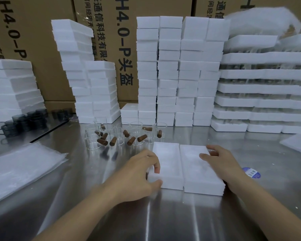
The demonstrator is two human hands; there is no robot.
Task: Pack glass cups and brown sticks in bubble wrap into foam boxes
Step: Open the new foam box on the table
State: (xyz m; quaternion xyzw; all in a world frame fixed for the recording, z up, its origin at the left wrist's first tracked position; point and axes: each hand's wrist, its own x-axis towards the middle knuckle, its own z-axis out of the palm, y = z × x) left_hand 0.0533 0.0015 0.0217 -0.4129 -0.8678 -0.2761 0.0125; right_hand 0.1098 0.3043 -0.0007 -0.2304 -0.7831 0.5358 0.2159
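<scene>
At left a pile of bubble wrap (pixel 21 169) lies on the metal table (pixel 163 214); further back stand the glass cups (pixel 92 143), brown sticks (pixel 102 141) among them. Our left hand (pixel 137 173) grips the left edge of the left foam box (pixel 169 164), which touches the right foam box (pixel 198 173), and our right hand (pixel 223 165) clasps that one's right edge.
</scene>
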